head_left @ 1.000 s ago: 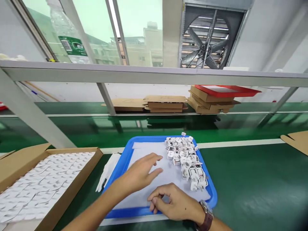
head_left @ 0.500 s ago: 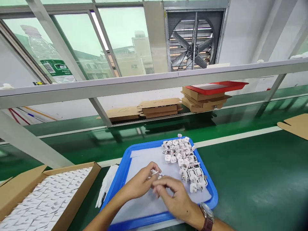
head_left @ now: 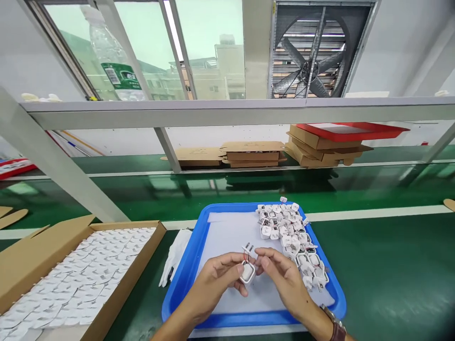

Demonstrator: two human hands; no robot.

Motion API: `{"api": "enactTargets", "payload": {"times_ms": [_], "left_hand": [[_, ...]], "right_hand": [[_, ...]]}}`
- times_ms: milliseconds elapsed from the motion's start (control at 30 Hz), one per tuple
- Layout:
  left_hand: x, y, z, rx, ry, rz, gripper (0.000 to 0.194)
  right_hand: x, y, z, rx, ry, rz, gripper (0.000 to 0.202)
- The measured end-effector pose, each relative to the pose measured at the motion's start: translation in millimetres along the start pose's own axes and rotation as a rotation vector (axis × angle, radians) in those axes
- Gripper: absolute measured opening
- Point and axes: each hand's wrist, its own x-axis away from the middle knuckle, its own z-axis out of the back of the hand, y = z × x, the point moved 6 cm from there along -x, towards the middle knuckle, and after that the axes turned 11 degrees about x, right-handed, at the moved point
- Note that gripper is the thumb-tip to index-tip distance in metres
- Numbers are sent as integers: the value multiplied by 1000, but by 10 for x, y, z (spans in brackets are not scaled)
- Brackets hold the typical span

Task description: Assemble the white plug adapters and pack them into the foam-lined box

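Two bare hands meet above a blue tray [head_left: 209, 323] on a green work surface. The left hand [head_left: 215, 280] is partly closed, its thumb and fingers pinching a small white plug housing [head_left: 248, 273] over the tray's middle, toward its near edge. Thin red and dark wires [head_left: 246, 258] run from the housing to a small piece with metal prongs [head_left: 248, 248], which stands just above it. The right hand [head_left: 287, 284], a watch [head_left: 333, 322] at its wrist, is half open with bent fingers, its fingertips beside the wires; whether they grip anything is hard to tell, since the parts there are tiny and overlap the fingers. Similar white parts [head_left: 291, 228] are heaped along the tray's right side, on a pale liner [head_left: 227, 234]. Left of the tray lie a white glove [head_left: 178, 248], just beside it, and an open cardboard box [head_left: 128, 276] filled with rows of white pieces. The wires look like the weak point: a sharp pull between the hands could strain or detach one, and a wire caught between the two parts could be pinched. With only fingertips on the smooth housing, a slip could drop it into the tray.
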Motion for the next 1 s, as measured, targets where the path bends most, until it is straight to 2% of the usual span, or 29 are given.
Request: {"api": "enactTargets", "payload": {"times_ms": [67, 167, 367, 433, 567, 633, 767, 900, 1000], "left_hand": [[37, 10, -51, -15, -60, -6, 35], [70, -6, -87, -68, -116, 3, 36], [89, -97, -59, -123, -83, 82, 38], [93, -107, -35, -119, -58, 93, 39], [92, -119, 35, -94, 14, 64, 40], [86, -137, 77, -74, 68, 19, 40], [85, -163, 139, -112, 167, -110, 35], [90, -147, 128, -168, 156, -172, 31], [88, -133, 141, -191, 165, -174, 30]], "right_hand": [[-2, -19, -2, -2, -49, -6, 35], [-6, -95, -17, 25, -108, 86, 28], [42, -186, -85, 100, -218, 218, 21], [71, -214, -91, 178, -196, 287, 20], [137, -292, -68, 411, -6, 422, 23], [176, -341, -104, 516, 34, 483, 25], [239, -418, -201, 607, 6, 591, 26], [252, -445, -197, 630, -25, 623, 27], [265, -483, -212, 734, -84, 697, 38]]}}
